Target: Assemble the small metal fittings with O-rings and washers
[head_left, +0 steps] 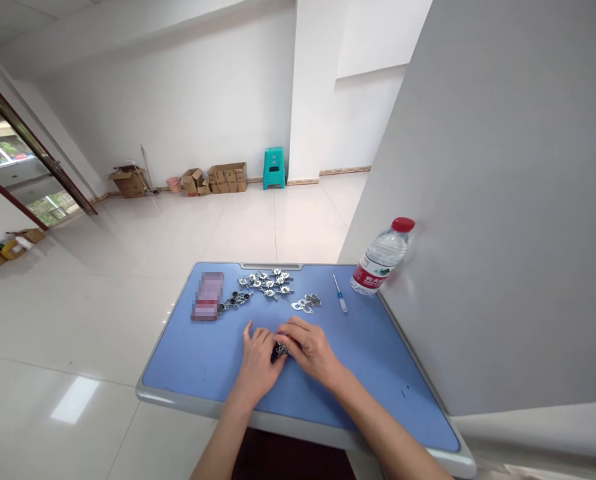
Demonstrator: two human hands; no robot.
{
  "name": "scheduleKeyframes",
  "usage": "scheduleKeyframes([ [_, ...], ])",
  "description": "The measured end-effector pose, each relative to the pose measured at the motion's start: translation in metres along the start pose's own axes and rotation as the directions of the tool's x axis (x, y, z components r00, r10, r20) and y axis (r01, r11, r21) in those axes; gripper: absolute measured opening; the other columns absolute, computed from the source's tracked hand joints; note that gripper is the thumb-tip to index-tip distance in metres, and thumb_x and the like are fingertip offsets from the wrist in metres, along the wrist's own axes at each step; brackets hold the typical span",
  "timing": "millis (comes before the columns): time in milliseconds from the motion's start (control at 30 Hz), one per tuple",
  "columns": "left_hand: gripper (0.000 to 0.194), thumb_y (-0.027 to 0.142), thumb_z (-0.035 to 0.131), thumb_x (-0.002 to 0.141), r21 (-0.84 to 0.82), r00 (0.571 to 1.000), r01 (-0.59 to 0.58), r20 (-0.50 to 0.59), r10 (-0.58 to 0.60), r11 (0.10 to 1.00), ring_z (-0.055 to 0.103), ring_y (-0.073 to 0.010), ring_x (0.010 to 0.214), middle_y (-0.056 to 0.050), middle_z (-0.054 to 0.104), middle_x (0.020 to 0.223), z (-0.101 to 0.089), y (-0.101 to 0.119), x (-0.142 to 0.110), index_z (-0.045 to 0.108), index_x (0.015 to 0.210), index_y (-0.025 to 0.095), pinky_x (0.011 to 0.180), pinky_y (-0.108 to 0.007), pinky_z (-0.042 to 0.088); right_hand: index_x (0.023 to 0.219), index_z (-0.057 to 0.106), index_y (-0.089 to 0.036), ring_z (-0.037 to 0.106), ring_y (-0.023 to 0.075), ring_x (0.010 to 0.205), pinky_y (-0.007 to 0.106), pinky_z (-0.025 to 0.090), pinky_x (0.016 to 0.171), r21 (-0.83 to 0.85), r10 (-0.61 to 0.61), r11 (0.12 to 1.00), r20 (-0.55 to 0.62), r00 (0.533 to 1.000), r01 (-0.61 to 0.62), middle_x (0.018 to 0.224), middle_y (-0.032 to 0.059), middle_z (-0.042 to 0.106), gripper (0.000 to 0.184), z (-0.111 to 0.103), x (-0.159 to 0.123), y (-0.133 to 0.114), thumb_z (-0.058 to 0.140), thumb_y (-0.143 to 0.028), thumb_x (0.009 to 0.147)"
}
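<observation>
Over the front middle of the blue table (198, 363), my left hand (261, 360) and my right hand (312, 347) meet around a small black and silver metal part (279, 351). Both hands are closed on it, the left with its index finger raised. Fingers cover most of the part, so its exact kind is hidden. Beyond my hands lie a cluster of silver metal assemblies (269, 283), some small parts with black round pieces (235, 300), and a little pile of flat metal plates with holes (305, 304). A screwdriver (341, 297) with a blue and clear handle rests farther right.
A water bottle (381, 260) with a red cap stands at the table's right edge, beside a grey partition (503, 220). A blurred-out pinkish object (208, 297) lies at the left. Cardboard boxes (228, 179) and a teal stool (274, 168) stand along the far wall.
</observation>
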State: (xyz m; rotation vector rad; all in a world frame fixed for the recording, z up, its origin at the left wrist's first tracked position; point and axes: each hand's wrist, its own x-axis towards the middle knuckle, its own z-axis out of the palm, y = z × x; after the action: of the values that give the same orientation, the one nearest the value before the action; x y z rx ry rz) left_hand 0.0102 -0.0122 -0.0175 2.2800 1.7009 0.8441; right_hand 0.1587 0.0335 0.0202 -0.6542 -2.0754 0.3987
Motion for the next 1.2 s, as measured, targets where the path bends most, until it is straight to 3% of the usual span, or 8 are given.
scheduleKeyframes([
  [367,0.016,0.013,0.058,0.084,0.024,1.000,-0.006,-0.015,0.007,1.000,0.062,-0.0224,0.091,-0.001,0.065,0.088,-0.005,0.004,0.001,0.055,0.096,0.023,0.108,-0.060,0.032,0.079,0.064,-0.019,0.057,0.0140,0.059,0.024,0.045,0.053,0.079,0.054,0.996,-0.069,0.996,-0.048,0.069,0.0039,0.062,0.028,0.002,0.001,0.005,0.047,-0.030,0.098],
  [500,0.012,0.011,0.059,0.081,0.025,0.999,0.016,-0.033,-0.015,1.000,0.061,-0.0203,0.085,0.001,0.062,0.082,-0.006,0.005,0.000,0.055,0.084,0.022,0.109,-0.059,0.030,0.074,0.064,-0.018,0.053,0.0132,0.057,0.024,0.043,0.053,0.172,0.160,0.977,-0.177,0.971,-0.130,0.064,0.0016,0.058,0.030,-0.005,0.003,0.009,0.051,-0.035,0.096],
  [567,0.013,0.010,0.058,0.080,0.000,0.997,0.038,-0.060,-0.037,0.999,0.062,-0.0194,0.082,0.002,0.062,0.080,-0.007,0.003,0.002,0.054,0.080,0.022,0.108,-0.058,0.031,0.070,0.062,-0.018,0.051,0.0130,0.055,0.024,0.042,0.052,0.254,0.289,0.941,-0.266,0.919,-0.223,0.061,0.0000,0.055,0.032,-0.010,0.005,0.013,0.053,-0.039,0.094],
  [667,0.010,0.013,0.057,0.081,-0.058,0.990,0.067,-0.118,-0.074,0.996,0.063,-0.0191,0.082,0.002,0.064,0.081,-0.014,0.000,0.016,0.055,0.080,0.023,0.106,-0.054,0.035,0.069,0.062,-0.018,0.048,0.0119,0.049,0.024,0.040,0.048,0.426,0.502,0.841,-0.382,0.776,-0.334,0.057,-0.0023,0.050,0.034,-0.019,0.008,0.021,0.058,-0.046,0.089],
  [800,0.008,0.015,0.058,0.082,0.009,0.988,-0.015,-0.152,0.017,1.000,0.063,-0.0181,0.086,0.003,0.066,0.085,-0.025,0.003,0.067,0.056,0.083,0.023,0.110,-0.052,0.029,0.071,0.064,-0.017,0.046,0.0111,0.045,0.024,0.038,0.044,0.598,0.686,0.712,-0.483,0.544,-0.368,0.056,-0.0017,0.054,0.040,-0.027,0.010,0.036,0.064,-0.055,0.080],
  [867,0.008,0.016,0.058,0.083,0.094,0.994,-0.043,-0.100,0.053,0.995,0.062,-0.0188,0.091,0.002,0.067,0.089,-0.023,0.005,0.100,0.057,0.086,0.023,0.111,-0.053,0.026,0.072,0.065,-0.016,0.045,0.0104,0.044,0.024,0.038,0.044,0.638,0.724,0.681,-0.510,0.465,-0.360,0.059,-0.0002,0.057,0.042,-0.030,0.010,0.042,0.065,-0.058,0.077],
  [1033,0.008,0.014,0.060,0.080,0.150,0.998,-0.055,-0.015,0.058,0.987,0.062,-0.0217,0.093,0.000,0.067,0.084,0.007,0.004,0.165,0.057,0.079,0.021,0.109,-0.056,0.026,0.070,0.066,-0.015,0.044,0.0092,0.043,0.024,0.037,0.043,0.660,0.752,0.658,-0.552,0.361,-0.362,0.059,0.0004,0.060,0.048,-0.038,0.011,0.053,0.067,-0.063,0.072],
  [1200,0.012,0.008,0.060,0.075,0.202,0.997,-0.065,0.050,0.056,0.977,0.061,-0.0241,0.095,-0.002,0.067,0.082,0.035,0.001,0.182,0.058,0.075,0.019,0.109,-0.059,0.024,0.071,0.066,-0.015,0.044,0.0093,0.042,0.024,0.038,0.043,0.684,0.771,0.637,-0.550,0.322,-0.356,0.056,-0.0013,0.057,0.048,-0.041,0.011,0.059,0.068,-0.063,0.071],
])
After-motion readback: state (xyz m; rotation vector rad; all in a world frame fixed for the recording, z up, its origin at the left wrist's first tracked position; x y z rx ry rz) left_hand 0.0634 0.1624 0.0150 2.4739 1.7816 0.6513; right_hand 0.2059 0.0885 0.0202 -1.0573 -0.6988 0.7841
